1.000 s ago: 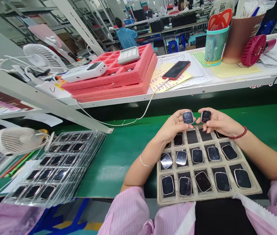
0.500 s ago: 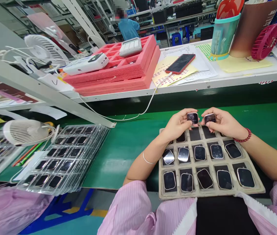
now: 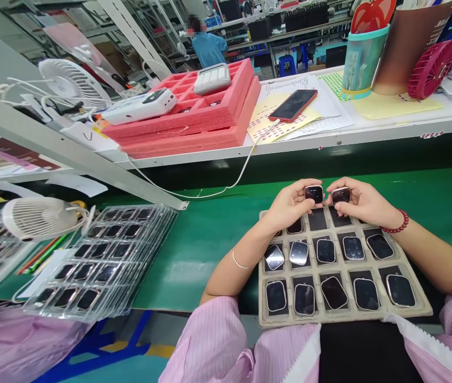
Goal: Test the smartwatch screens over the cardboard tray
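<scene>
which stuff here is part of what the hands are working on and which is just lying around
In hand:
left hand holding a watch body
right hand holding a second watch body
pulp tray of watch bodies

Lying about:
clear tray stack
white fan
red foam trays
phone
pink fan

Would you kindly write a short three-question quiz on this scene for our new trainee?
1. True or false: each hand holds a watch body.
2. Which tray lies under the hands: A clear plastic, B grey pulp, C red foam?
3. What lies on the yellow paper on the shelf?

Key:
1. True: left hand holds one watch body, right hand another.
2. B, the pulp tray.
3. A phone.
</scene>
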`<state>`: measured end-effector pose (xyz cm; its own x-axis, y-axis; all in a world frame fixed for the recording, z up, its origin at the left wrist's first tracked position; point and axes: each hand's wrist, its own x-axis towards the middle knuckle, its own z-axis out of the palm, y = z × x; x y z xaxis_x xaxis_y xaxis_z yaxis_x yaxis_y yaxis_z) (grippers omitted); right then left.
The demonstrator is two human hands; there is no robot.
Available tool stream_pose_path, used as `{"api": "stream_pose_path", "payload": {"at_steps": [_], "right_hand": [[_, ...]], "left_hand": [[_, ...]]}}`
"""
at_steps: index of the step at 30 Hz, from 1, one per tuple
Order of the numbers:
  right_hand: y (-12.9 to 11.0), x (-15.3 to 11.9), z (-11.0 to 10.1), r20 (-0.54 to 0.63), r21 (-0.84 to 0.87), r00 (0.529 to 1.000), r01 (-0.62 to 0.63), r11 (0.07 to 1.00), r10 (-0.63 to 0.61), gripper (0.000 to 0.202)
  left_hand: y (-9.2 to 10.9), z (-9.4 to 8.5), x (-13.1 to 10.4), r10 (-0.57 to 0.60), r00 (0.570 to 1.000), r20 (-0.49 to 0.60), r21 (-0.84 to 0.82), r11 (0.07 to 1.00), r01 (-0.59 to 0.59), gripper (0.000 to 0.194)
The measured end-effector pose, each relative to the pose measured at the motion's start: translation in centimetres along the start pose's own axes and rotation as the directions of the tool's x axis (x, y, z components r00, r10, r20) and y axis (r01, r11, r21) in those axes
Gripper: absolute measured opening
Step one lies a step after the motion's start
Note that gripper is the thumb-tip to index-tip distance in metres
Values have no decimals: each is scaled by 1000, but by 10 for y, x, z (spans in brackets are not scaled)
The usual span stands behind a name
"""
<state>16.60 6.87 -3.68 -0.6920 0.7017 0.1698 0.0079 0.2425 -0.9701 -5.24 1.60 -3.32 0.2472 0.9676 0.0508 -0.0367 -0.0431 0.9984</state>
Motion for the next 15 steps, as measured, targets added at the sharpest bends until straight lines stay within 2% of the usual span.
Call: {"api": "stream_pose_path", "payload": {"at_steps": [7, 15], "right_hand": [[2, -1, -1, 13, -10, 1000, -13, 1000, 13, 27], [-3, 0, 1, 9, -9, 1000, 0, 1000, 0, 34]], "left_hand": [[-1, 0, 0, 19, 1000, -10, 6, 1000, -19, 39], [4, 1, -2, -13, 1000, -12, 11, 1000, 14, 41]]}}
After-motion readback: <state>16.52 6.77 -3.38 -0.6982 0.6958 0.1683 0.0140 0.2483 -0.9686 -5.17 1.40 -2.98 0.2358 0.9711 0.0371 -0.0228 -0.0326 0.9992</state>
